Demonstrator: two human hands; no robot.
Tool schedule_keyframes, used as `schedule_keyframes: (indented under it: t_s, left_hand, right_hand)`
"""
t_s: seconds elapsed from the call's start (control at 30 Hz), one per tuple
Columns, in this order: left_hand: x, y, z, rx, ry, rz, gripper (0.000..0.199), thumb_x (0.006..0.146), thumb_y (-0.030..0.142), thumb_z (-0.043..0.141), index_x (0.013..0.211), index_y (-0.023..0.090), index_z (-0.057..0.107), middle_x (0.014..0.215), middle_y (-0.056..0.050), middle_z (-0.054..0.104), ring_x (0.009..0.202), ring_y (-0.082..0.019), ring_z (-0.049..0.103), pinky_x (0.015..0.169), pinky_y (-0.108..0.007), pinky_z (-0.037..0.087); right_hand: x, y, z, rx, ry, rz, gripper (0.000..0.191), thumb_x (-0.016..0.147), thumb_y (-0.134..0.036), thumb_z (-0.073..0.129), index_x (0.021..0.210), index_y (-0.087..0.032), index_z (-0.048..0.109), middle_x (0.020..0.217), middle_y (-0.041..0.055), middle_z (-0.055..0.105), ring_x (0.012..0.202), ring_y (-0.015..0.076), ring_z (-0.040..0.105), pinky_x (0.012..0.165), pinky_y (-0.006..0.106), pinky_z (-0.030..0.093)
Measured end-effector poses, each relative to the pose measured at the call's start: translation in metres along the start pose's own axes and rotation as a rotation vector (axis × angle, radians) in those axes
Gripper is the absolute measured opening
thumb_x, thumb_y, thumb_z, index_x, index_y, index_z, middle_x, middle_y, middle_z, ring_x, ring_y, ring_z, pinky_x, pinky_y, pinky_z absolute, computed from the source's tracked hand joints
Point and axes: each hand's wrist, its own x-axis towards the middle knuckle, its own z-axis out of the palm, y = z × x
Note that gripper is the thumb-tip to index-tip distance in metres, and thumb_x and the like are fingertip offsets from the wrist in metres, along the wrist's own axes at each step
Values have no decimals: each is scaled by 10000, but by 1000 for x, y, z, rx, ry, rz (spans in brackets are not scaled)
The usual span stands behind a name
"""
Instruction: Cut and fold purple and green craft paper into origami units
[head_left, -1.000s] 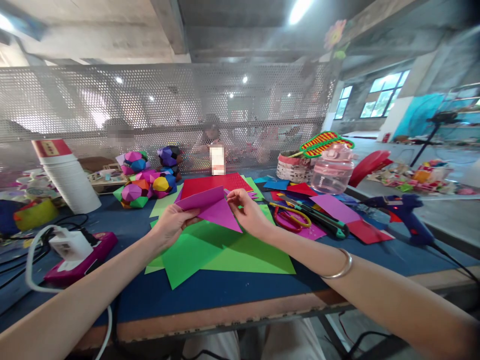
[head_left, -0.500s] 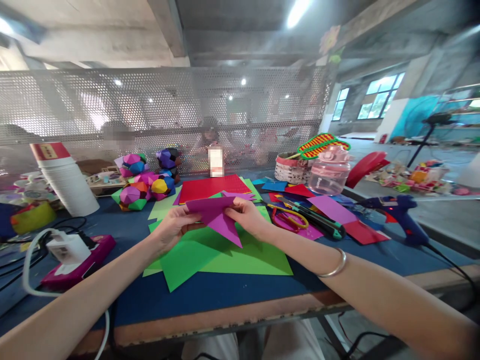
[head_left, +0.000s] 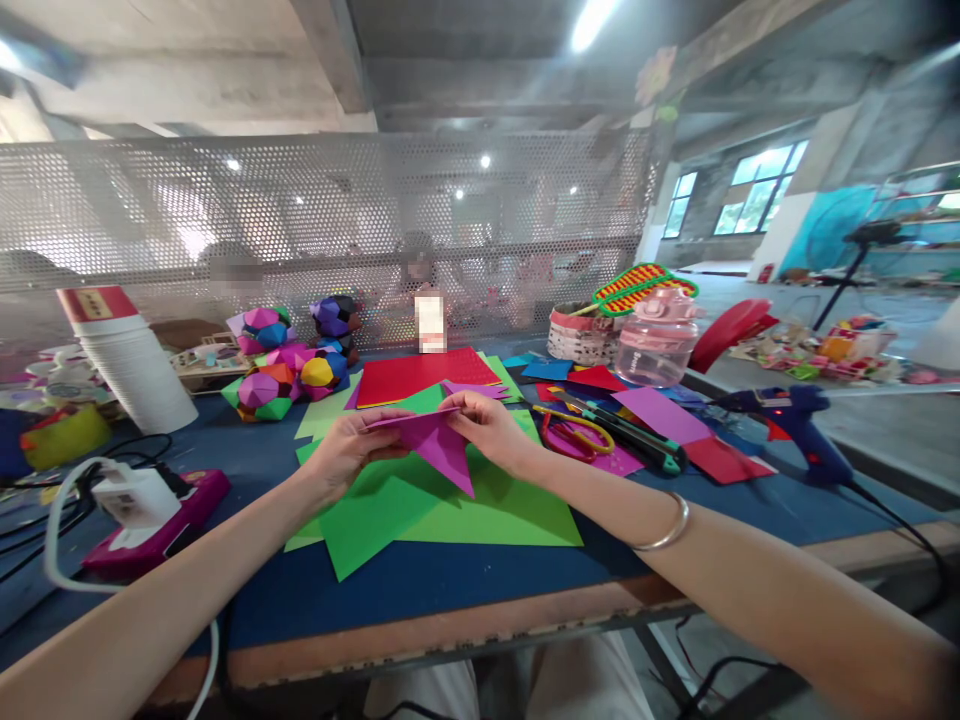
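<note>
A folded piece of purple paper (head_left: 441,452) is held between my two hands, with a pointed flap hanging down. My left hand (head_left: 360,448) pinches its left end, and my right hand (head_left: 491,428) grips the right end between thumb and fingers. Beneath them lie a dark green sheet (head_left: 379,525) and larger light green sheets (head_left: 510,515) on the blue tabletop. A stack of red paper (head_left: 420,378) sits just beyond my hands, with more purple paper partly showing beside it.
Faceted paper balls (head_left: 262,390) and stacked paper cups (head_left: 135,370) stand at left, near a purple power strip (head_left: 191,520). Scissors (head_left: 577,432), a utility knife (head_left: 634,435), a pink bottle (head_left: 656,340) and a glue gun (head_left: 806,425) are at right. Behind is a perforated screen (head_left: 300,200).
The purple paper has tipped so that its upper panel now shows nearly edge-on. My right fingers have shifted slightly left along its top edge.
</note>
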Motion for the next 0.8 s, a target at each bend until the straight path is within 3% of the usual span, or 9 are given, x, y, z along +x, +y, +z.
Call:
schedule_keyframes:
  t_s: [0.27, 0.43, 0.8]
  left_hand:
    - [-1, 3, 3, 21, 7, -35, 343, 583, 195, 889, 909, 129, 806, 867, -90, 790, 729, -204, 736, 687, -276, 607]
    - [-3, 6, 4, -3, -3, -62, 322, 586, 187, 868, 896, 122, 810, 860, -112, 792, 734, -229, 743, 673, -295, 612]
    - [0, 4, 7, -166, 62, -114, 250, 628, -42, 713, 801, 114, 800, 760, -72, 785, 603, -180, 736, 589, -222, 631]
  right_hand:
    - [0, -1, -1, -7, -5, -18, 203, 762, -319, 723, 880, -184, 630, 769, 5, 638, 673, 137, 568, 617, 256, 416]
    - [0, -4, 0, 144, -24, 26, 266, 685, -339, 788, 813, -178, 620, 750, 1, 640, 650, 127, 550, 608, 252, 404]
    - [-1, -11, 1, 239, -48, 31, 174, 755, -293, 707, 758, -195, 563, 694, -35, 580, 630, 110, 507, 605, 244, 371]
